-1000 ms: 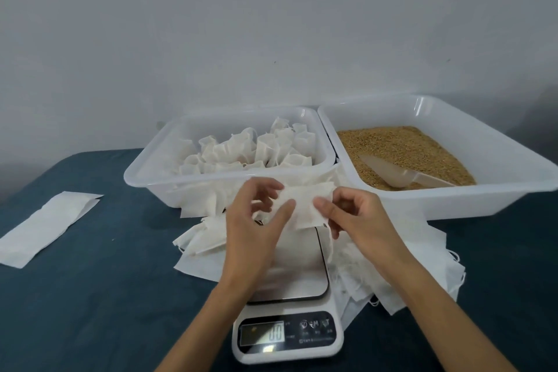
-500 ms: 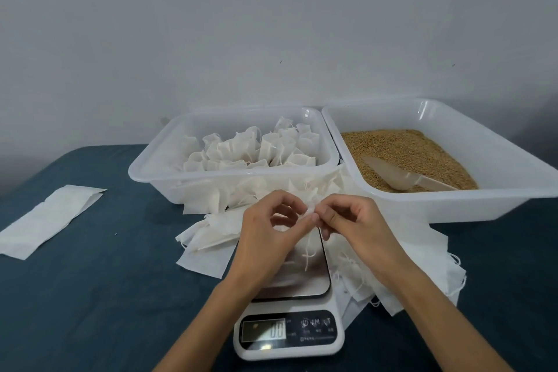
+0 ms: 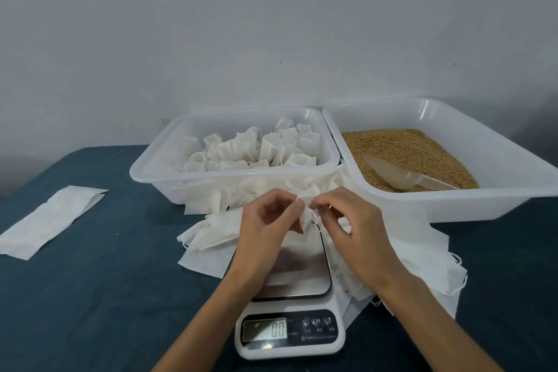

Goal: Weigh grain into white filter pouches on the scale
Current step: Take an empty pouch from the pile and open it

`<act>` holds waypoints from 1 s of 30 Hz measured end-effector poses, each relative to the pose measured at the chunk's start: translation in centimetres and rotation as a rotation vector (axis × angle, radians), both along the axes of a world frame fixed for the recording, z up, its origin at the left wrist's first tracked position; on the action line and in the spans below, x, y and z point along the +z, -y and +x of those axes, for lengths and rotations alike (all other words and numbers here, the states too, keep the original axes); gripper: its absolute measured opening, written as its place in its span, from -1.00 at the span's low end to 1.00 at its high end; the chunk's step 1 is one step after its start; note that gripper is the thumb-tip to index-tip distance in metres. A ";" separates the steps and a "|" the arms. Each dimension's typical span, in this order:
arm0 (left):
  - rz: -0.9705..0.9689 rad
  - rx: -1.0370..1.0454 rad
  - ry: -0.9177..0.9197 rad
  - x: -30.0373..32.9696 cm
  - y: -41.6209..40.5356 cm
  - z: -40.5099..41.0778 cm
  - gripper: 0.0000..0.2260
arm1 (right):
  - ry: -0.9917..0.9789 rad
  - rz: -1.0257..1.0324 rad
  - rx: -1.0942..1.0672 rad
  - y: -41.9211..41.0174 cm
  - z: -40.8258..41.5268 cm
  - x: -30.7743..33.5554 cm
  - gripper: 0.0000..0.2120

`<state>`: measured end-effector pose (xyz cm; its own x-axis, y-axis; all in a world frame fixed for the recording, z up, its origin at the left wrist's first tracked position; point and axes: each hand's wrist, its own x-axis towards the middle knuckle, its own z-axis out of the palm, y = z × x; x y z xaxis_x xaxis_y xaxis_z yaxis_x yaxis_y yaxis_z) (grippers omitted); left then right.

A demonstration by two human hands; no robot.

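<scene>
The dark teal cloth-covered desk (image 3: 90,296) carries everything. Behind the white digital kitchen scale (image 3: 290,332), to its right, a translucent white plastic tub (image 3: 513,178) holds golden-brown grain (image 3: 401,148) and a beige plastic scoop (image 3: 401,178). Behind the scale to its left, a matching tub (image 3: 145,172) holds filled white filter pouches (image 3: 256,151). Empty pouches (image 3: 211,232) lie heaped around the scale. Above its steel platform, the left hand (image 3: 265,229) and right hand (image 3: 356,229) both pinch one small white filter pouch (image 3: 308,217). The display reads 0.0.
</scene>
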<state>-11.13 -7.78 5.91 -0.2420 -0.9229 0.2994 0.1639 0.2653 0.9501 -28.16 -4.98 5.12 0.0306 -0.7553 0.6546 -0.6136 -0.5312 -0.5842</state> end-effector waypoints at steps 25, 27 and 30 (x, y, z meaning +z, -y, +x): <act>0.178 -0.009 -0.132 -0.1 0.5 0.6 -0.76 | 0.730 0.196 0.035 -0.3 -0.6 1.4 -0.91; 0.079 0.075 -0.046 -0.1 0.5 0.6 -0.72 | 0.568 0.118 -0.068 -0.3 -0.4 1.0 -0.90; 0.015 0.110 -0.001 -0.1 0.3 0.4 -0.73 | 0.461 0.069 -0.110 -0.5 -0.2 0.7 -0.93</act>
<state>-10.77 -8.07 5.80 -0.1385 -0.9482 0.2858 0.1350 0.2678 0.9540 -28.40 -4.52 5.82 -0.3341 -0.7800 0.5291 -0.3327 -0.4276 -0.8405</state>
